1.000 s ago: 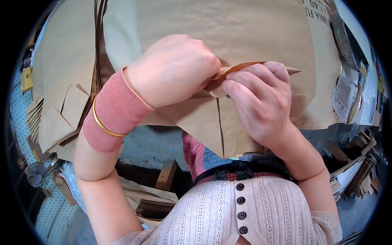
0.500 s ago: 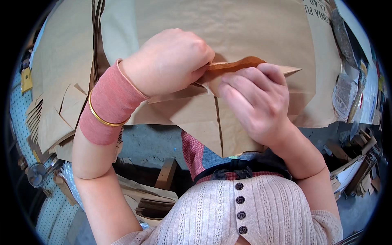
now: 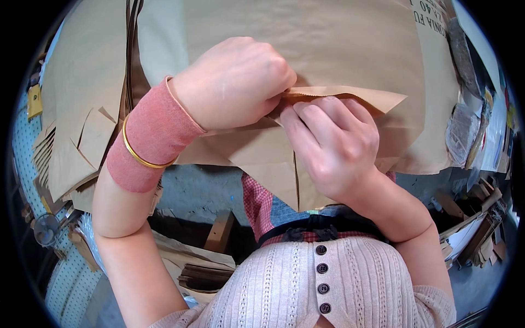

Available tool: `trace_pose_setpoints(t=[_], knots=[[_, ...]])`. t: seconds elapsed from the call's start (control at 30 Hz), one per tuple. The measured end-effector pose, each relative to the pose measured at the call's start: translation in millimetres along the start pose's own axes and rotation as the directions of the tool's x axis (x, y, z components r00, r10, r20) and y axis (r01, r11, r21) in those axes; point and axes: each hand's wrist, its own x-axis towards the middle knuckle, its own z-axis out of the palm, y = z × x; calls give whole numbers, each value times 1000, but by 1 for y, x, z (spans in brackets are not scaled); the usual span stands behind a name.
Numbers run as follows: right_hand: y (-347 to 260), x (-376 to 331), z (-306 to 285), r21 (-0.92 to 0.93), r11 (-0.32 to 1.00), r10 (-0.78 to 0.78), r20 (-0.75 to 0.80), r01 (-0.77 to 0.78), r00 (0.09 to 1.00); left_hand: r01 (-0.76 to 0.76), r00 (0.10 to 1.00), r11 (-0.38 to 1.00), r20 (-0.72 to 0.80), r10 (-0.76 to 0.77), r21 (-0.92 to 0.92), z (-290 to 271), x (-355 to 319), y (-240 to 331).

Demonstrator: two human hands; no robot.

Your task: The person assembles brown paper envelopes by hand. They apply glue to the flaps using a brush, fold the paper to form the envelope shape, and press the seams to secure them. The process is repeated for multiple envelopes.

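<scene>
"Curled into a tight fist, our left hand (image 3: 238, 82) has the toothed edge of a paper flap (image 3: 384, 99) running into it; our right hand (image 3: 336, 145) is half closed at the same flap, fingertips hidden, so whether it pinches we cannot tell."

"And where do we have the brown paper bag (image 3: 306, 44) itself?"

"Flat beneath both hands, with the flap rising from its near end. At our left lies a stack of brown paper (image 3: 87, 82)."

"How do we hold our arms?"

"Our left forearm (image 3: 123, 213) slants inward, back of the hand up; our right forearm (image 3: 402, 205) comes in from the right, knuckles raised. A pink cuff (image 3: 158, 126) wraps the left wrist, a thin gold bangle (image 3: 131, 152) around it."
</scene>
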Motion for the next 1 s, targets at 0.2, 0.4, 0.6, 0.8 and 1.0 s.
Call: trace_pose_setpoints(t=[0.2,0.4,0.6,0.8,1.0], knots=[[-4,0,-8,-39,999,18,95,-14,995,23,999,997,-26,-25,-74,4,0,-6],[-4,-3,-8,-28,999,30,73,-28,997,8,999,996,-49,-12,-83,4,1,-4],[0,-3,1,-9,1000,-5,-25,4,1000,-28,997,998,-64,31,60,9,2,4],[-3,-6,0,-24,1000,8,3,-8,1000,-22,999,988,-42,29,152,8,3,9],[-4,-5,0,-60,998,-4,-3,3,1000,-21,998,999,-66,23,29,11,5,-7]])
